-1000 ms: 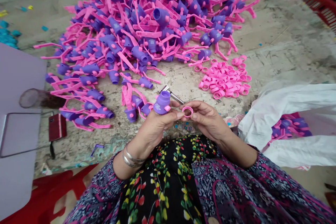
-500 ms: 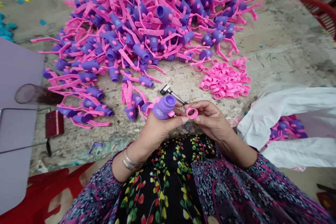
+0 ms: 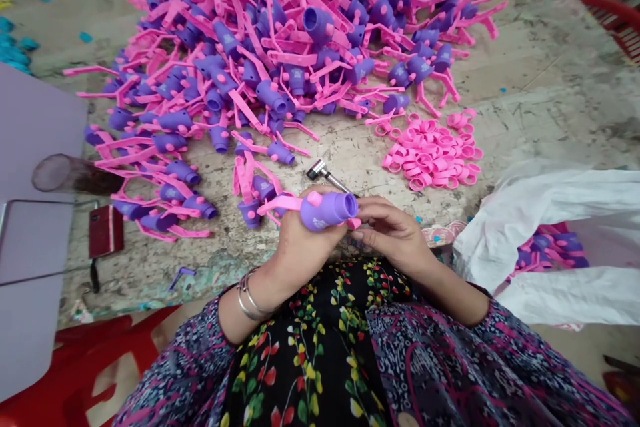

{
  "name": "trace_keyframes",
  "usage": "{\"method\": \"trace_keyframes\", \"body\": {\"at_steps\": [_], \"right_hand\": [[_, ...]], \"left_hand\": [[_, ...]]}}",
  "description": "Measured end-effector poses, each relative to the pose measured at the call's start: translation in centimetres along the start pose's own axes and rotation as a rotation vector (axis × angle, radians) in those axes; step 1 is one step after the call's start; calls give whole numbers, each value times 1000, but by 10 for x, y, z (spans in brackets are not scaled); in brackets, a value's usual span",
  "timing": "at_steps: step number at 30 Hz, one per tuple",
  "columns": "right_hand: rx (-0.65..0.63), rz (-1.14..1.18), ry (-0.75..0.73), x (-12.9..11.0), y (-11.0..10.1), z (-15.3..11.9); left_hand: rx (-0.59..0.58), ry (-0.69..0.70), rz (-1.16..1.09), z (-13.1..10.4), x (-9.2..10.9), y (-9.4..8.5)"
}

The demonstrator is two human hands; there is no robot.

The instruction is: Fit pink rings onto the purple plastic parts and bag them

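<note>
My left hand (image 3: 307, 243) is closed round a purple plastic nozzle (image 3: 323, 212) with a pink arm. The nozzle lies nearly level, its open end facing right. My right hand (image 3: 393, 230) meets that open end with fingers pinched on a small pink ring (image 3: 354, 223); most of the ring is hidden behind the nozzle and fingers. Just beyond my hands a small metal hammer (image 3: 320, 171) lies on the table, its handle partly covered by my fingers. A small group of purple and pink pieces (image 3: 263, 188) lies left of the hammer.
A big heap of purple and pink pieces (image 3: 270, 97) covers the back of the worn table (image 3: 530, 127). Loose pink rings (image 3: 435, 150) lie to the right. A white sack (image 3: 565, 300) holds more pieces. On the left are a tipped glass (image 3: 53, 173) and a dark red box (image 3: 106, 230).
The nozzle has turned from nearly upright to level, its open end now pointing right. My right hand's pink ring has gone from plain view to mostly hidden beside it.
</note>
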State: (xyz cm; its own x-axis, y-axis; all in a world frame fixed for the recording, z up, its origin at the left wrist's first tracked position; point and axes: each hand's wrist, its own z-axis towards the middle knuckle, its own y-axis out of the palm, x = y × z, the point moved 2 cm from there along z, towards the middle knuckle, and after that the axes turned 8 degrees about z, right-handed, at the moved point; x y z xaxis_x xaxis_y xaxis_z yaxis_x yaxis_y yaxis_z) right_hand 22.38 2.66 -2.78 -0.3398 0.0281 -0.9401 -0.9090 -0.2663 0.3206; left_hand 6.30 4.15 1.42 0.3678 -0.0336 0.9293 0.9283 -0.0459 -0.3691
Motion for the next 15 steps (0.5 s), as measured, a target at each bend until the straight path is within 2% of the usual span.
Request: {"method": "trace_keyframes", "body": {"at_steps": [2, 4, 6, 9, 12, 15], "right_hand": [[28, -4, 29, 0, 2, 1], [83, 38, 118, 2, 3, 3], [125, 100, 243, 6, 2, 5], [119, 183, 428, 11, 0, 8], [86, 290, 558, 11, -7, 11], [63, 458, 634, 5, -14, 9]], "left_hand": [[18, 75, 53, -1, -6, 0], [6, 156, 109, -2, -12, -1], [-48, 217, 176, -3, -16, -1], [-155, 252, 274, -4, -20, 0], [-212, 189, 241, -2, -20, -2], [-300, 1, 104, 3, -20, -9]]}}
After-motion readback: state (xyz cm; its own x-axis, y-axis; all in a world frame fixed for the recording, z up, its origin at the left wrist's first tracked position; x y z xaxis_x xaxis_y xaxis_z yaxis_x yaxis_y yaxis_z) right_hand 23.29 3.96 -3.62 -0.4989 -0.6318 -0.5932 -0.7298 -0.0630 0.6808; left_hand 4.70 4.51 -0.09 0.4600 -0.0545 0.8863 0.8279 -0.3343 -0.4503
